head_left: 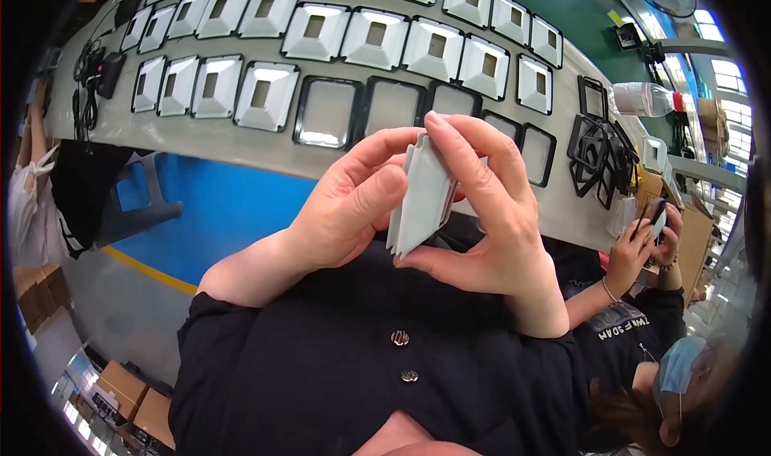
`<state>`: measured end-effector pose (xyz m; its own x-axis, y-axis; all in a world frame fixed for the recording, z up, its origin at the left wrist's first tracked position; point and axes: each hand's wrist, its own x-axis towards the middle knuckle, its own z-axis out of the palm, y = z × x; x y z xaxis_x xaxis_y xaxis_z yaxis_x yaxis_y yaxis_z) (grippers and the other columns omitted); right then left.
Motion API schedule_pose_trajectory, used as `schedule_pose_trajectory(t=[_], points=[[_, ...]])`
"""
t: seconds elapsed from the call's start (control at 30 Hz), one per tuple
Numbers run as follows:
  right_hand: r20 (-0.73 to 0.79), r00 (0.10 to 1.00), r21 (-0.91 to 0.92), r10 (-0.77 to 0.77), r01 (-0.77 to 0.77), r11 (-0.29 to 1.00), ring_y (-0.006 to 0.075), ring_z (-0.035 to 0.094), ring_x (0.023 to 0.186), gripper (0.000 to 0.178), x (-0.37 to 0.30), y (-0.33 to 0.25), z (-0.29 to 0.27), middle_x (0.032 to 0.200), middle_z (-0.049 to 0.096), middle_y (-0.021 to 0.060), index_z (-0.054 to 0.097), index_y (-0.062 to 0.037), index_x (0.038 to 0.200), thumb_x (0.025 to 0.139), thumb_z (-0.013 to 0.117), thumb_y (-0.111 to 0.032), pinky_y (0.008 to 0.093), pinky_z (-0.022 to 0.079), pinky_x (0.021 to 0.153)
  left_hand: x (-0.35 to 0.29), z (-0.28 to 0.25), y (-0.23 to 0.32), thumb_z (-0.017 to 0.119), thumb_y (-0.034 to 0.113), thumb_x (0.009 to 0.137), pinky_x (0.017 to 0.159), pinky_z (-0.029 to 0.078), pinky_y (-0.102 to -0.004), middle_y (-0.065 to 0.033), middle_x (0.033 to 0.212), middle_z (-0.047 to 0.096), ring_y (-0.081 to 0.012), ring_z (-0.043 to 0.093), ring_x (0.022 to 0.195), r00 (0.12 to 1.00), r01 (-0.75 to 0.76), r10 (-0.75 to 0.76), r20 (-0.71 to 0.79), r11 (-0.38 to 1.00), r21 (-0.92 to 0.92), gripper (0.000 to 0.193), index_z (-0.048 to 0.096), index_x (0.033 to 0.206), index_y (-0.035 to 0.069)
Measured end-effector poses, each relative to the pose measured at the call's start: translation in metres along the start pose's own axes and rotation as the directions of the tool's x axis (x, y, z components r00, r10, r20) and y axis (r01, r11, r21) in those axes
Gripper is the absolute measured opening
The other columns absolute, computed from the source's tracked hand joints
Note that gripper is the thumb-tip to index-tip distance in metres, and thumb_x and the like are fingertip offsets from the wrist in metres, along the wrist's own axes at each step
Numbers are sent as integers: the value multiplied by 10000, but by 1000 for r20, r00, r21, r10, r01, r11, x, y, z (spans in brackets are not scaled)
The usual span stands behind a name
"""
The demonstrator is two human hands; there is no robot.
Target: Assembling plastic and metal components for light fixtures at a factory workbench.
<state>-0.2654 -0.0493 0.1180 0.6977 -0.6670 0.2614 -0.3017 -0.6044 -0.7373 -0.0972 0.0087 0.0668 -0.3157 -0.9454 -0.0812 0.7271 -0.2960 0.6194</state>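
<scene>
Above the near edge of the table, a white plastic housing part (pixel 423 203) is held tilted, nearly edge-on. My right hand (pixel 502 215) grips it, fingers over its top edge and thumb at its lower end. My left hand (pixel 341 207) is closed about its left side, the thumb by its face; some of the left fingers are hidden behind. Just beyond my hands lie black rectangular frames (pixel 299 115) with pale grey panels inside. Farther back, rows of white tapered covers (pixel 265 95) sit in black frames, each with a rectangular opening.
At the table's right end are a pile of black frames (pixel 598 151) and a clear bottle with a red cap (pixel 642 99). Black cables (pixel 90 79) lie at the left end. A co-worker at right holds a phone (pixel 660 221). A grey stool (pixel 148 195) stands at left.
</scene>
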Motion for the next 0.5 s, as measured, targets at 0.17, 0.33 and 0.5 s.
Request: schedule_pose_trajectory(t=[0.17, 0.33, 0.5], points=[[17, 987, -12, -163, 163, 987, 262, 563, 1095, 923, 3, -7, 11, 1279, 497, 164, 523, -3, 1311, 525, 894, -313, 351, 516, 849, -23, -5, 3, 533, 469, 933, 951, 496, -464, -161, 1316, 467, -284, 521, 1198, 998, -63, 63, 22, 998, 1, 663, 310, 1414, 70], [29, 993, 105, -114, 111, 988, 257, 573, 1054, 876, 8, -25, 22, 1238, 519, 134, 534, -27, 1298, 503, 883, -146, 326, 541, 785, -40, -7, 8, 547, 480, 922, 920, 516, -436, -156, 1282, 497, -287, 555, 1153, 998, -57, 56, -8, 998, -42, 665, 340, 1388, 52], [29, 996, 207, -80, 73, 976, 260, 552, 1140, 998, 7, -11, 34, 1261, 543, 139, 446, -7, 1362, 535, 907, -320, 360, 446, 927, -58, -28, 1, 504, 309, 986, 919, 492, -341, -106, 1255, 542, -194, 569, 1129, 992, -109, 93, -85, 971, -211, 462, 391, 1360, 62]])
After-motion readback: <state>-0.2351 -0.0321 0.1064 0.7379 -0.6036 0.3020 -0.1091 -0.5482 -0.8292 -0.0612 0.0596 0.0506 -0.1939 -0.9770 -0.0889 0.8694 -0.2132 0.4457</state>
